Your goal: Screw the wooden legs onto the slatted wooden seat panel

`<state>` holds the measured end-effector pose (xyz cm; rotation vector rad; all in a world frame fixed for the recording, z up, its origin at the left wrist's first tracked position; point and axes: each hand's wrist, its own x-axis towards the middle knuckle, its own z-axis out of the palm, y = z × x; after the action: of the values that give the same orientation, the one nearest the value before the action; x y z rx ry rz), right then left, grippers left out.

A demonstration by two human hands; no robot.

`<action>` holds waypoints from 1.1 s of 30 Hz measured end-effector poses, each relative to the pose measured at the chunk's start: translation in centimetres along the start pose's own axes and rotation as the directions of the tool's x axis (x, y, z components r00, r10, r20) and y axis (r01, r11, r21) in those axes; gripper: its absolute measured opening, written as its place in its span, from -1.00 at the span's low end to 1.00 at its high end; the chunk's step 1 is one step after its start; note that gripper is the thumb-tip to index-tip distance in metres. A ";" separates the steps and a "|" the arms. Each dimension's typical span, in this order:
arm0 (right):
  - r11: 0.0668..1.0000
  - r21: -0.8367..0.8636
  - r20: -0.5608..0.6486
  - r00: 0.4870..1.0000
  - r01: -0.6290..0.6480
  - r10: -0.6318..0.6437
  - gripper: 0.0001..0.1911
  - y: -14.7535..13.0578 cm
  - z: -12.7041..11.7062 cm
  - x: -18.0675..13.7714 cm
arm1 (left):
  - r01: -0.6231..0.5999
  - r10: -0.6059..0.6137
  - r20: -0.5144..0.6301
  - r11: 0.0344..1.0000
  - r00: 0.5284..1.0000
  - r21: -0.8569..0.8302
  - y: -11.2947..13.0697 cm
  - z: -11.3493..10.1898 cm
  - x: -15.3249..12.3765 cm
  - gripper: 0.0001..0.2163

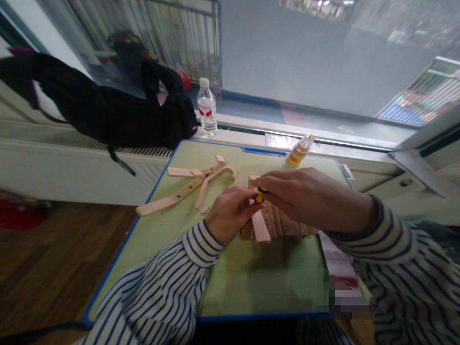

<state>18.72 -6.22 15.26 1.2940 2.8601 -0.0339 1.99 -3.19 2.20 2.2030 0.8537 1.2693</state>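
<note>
A small yellow-and-black screwdriver, its handle short and partly hidden, sits between my fingertips over a pale wooden strip. My right hand comes in from the right, fingers closed around the screwdriver's upper part. Thumb and forefinger of my left hand are pinched at its lower end, close to the strip. Both hands cover its tip and the strip's middle. Under the strip lies a brown ribbed board with pale flecks. To the left rest several joined wooden pieces, one hooked, with dark holes.
The green tabletop has a blue rim. At its back right stands a tilted clear bottle with amber contents. A water bottle and a black bag are on the sill behind. Printed paper shows at the right edge.
</note>
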 end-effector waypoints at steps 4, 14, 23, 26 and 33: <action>1.000 -0.030 -0.019 1.000 -0.005 0.004 -0.71 0.1 0.3 -0.1 | -0.004 0.006 0.034 0.999 0.999 -0.038 0.1 -0.1 0.1 -0.85; 0.996 -0.056 -0.075 0.995 -0.071 0.067 -0.71 0.0 0.7 -0.3 | -0.005 0.020 0.168 0.996 0.986 -0.087 0.3 -0.4 0.4 -0.85; 0.989 -0.003 -0.173 0.975 -0.145 0.143 -0.68 -0.5 1.7 -0.5 | 0.008 0.023 0.243 0.992 0.970 -0.125 0.6 -0.7 0.6 -0.80; 0.990 0.009 -0.172 0.975 -0.140 0.140 -0.67 -0.5 1.8 -0.5 | 0.002 0.020 0.211 0.994 0.977 -0.106 0.8 -0.6 0.6 -0.80; 0.988 0.001 -0.158 0.975 -0.156 0.154 -0.64 -0.5 1.7 -0.4 | -0.001 0.003 -0.034 0.998 0.999 0.066 1.1 0.1 0.3 -0.77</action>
<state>18.64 -6.88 13.61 1.5816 2.8687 0.0888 2.50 -3.80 3.06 2.2397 0.9197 1.3011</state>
